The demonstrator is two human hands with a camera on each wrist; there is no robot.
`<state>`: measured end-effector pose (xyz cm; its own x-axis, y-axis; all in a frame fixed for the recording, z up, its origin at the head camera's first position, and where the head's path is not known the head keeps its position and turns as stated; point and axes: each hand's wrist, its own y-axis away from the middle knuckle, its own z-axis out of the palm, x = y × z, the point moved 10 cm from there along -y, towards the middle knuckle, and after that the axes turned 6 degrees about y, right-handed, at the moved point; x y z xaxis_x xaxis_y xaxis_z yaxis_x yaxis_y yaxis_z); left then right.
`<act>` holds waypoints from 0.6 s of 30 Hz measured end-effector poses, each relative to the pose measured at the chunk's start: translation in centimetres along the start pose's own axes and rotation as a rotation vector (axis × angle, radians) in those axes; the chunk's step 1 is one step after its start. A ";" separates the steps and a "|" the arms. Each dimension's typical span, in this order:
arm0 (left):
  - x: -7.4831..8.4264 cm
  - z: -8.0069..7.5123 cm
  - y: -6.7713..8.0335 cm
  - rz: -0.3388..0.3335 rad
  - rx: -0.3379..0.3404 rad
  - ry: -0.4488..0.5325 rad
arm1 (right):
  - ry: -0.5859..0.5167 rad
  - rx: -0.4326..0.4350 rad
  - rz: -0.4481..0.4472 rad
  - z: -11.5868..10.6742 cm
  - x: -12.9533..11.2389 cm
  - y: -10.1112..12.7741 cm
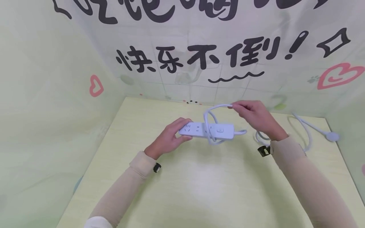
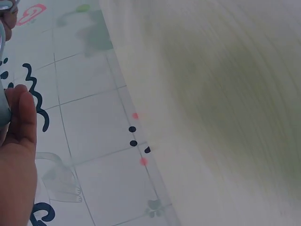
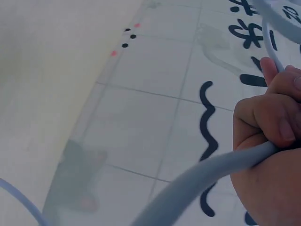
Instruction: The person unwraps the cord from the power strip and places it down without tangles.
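You're gripping the white power strip (image 1: 199, 130) by its left end with your left hand (image 1: 172, 136), thumb along the near side, fingers around the far side. Its long axis is running left to right, roughly parallel to the table's (image 1: 205, 196) far edge; judging by the shadow below, it's hovering off the surface.

Your right hand (image 1: 253, 115) is pinching the cord (image 3: 207, 170) between thumb and curled fingers, above and beyond the strip's right end. That hand is sitting nearer the switch end, where the cord is leaving the body. Key relation: the cord is looping around the strip's middle, crosswise to the long axis, between your two hands.

The remaining cord is trailing past your right wrist to the plug (image 1: 332, 136), resting by the right edge near the far right corner. Far side is tight, the printed wall (image 1: 188, 79) standing at the edge; the widest room is lying nearside, between your forearms.
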<state>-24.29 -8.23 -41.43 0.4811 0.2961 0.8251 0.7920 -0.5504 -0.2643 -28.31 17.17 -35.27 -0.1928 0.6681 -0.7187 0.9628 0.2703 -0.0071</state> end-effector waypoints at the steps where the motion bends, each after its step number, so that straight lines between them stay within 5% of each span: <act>1: -0.1 0.2 0.0 -0.003 -0.010 -0.006 | 0.002 0.017 -0.023 -0.4 -0.6 0.4; 9: -0.3 0.8 -0.2 -0.007 -0.022 -0.087 | 0.029 0.128 -0.344 -1.7 -7.1 4.1; 18: -0.4 -1.0 -1.1 -0.037 0.119 -0.137 | -0.035 -0.102 -0.551 1.9 -9.8 8.0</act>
<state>-25.75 -8.57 -40.97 0.4908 0.4226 0.7619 0.8453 -0.4429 -0.2989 -18.36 11.46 -29.62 -0.6543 0.3860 -0.6504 0.6978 0.6396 -0.3224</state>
